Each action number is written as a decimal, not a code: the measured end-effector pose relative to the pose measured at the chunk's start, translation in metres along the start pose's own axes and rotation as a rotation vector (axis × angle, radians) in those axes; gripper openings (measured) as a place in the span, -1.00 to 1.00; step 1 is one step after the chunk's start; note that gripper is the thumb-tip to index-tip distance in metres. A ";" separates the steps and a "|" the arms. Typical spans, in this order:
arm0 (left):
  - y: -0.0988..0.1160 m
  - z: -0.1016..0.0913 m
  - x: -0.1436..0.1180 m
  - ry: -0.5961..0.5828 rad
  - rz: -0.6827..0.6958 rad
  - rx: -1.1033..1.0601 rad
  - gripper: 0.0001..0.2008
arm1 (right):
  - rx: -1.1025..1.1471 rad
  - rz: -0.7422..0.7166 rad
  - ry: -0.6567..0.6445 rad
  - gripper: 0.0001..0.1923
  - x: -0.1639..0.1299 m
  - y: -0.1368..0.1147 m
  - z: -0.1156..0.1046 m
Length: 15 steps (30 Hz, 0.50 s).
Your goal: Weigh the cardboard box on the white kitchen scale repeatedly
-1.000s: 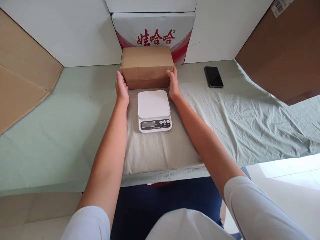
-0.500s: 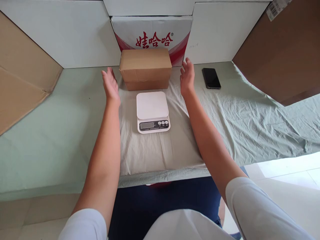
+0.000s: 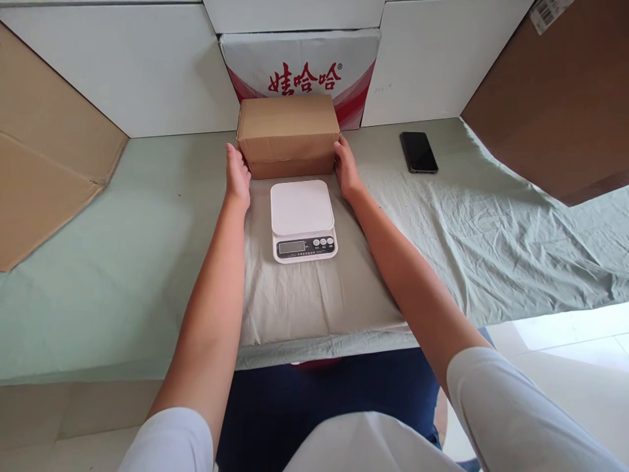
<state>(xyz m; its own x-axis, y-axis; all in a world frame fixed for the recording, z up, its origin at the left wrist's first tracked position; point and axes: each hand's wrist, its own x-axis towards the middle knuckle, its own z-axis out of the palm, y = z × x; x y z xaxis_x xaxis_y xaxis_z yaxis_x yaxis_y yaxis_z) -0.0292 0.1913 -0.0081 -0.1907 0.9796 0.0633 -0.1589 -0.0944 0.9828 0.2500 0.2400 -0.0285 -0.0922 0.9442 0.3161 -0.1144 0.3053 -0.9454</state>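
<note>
A closed brown cardboard box [image 3: 289,154] rests on the cloth-covered surface, behind a white digital kitchen scale [image 3: 302,208]. My left hand [image 3: 237,174] lies against the left side of the box, thumb up, its fingers partly hidden along that side. On the opposite side my right hand [image 3: 346,164] is pressed to the right end, with its fingertips curled behind the corner. Together the hands grip the box between them. The scale's platform carries nothing, and its display looks blank.
A black phone [image 3: 419,153] lies to the right of the box. Behind stands a white carton with red lettering [image 3: 304,56], between white panels. Large cardboard sheets lean in at left [image 3: 49,144] and right [image 3: 555,111]. The green cloth [image 3: 122,282] is wrinkled on the right.
Both hands have moved inward, from standing apart on either side of the box to touching its two ends. The box and scale have stayed in place.
</note>
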 end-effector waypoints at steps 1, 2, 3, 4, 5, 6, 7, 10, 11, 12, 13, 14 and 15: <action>-0.001 0.000 0.001 0.006 0.001 0.000 -0.15 | 0.004 0.010 -0.002 -0.10 -0.004 -0.005 0.004; -0.003 0.000 0.002 0.014 0.006 0.002 -0.13 | 0.005 0.018 -0.006 -0.10 -0.009 -0.010 0.007; -0.004 0.000 0.003 0.019 0.014 0.006 -0.11 | 0.005 0.020 -0.012 -0.09 -0.013 -0.015 0.010; -0.006 -0.001 0.004 0.017 0.020 0.013 -0.09 | 0.002 0.023 -0.018 -0.07 -0.016 -0.019 0.013; -0.007 -0.002 0.005 0.014 0.026 0.022 -0.08 | 0.002 0.027 -0.022 -0.03 -0.019 -0.023 0.014; -0.008 -0.003 0.006 0.009 0.031 0.031 -0.06 | 0.005 0.035 -0.027 0.02 -0.021 -0.025 0.016; -0.009 -0.004 0.007 0.008 0.035 0.039 -0.04 | 0.009 0.042 -0.032 0.07 -0.021 -0.027 0.017; -0.006 -0.006 0.007 0.016 0.058 0.046 0.10 | 0.014 0.045 -0.048 0.15 -0.019 -0.032 0.021; -0.001 -0.006 0.006 0.015 0.070 0.046 0.12 | 0.005 0.037 -0.057 0.15 -0.018 -0.035 0.022; 0.005 -0.007 0.004 0.007 0.086 0.046 0.11 | -0.005 0.024 -0.063 0.14 -0.017 -0.039 0.023; 0.013 -0.007 0.002 -0.006 0.106 0.047 0.06 | -0.011 0.007 -0.066 0.13 -0.016 -0.045 0.023; 0.024 -0.006 -0.001 -0.025 0.132 0.047 -0.01 | -0.012 -0.011 -0.068 0.13 -0.017 -0.052 0.023; 0.035 -0.005 -0.005 -0.049 0.160 0.048 -0.09 | -0.010 -0.032 -0.072 0.13 -0.018 -0.059 0.022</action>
<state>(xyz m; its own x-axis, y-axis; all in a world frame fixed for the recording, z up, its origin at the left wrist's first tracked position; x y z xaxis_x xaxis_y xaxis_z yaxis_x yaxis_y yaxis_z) -0.0393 0.1826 0.0254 -0.1625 0.9603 0.2266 -0.0834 -0.2422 0.9666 0.2368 0.2027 0.0236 -0.1597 0.9228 0.3508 -0.1082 0.3368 -0.9353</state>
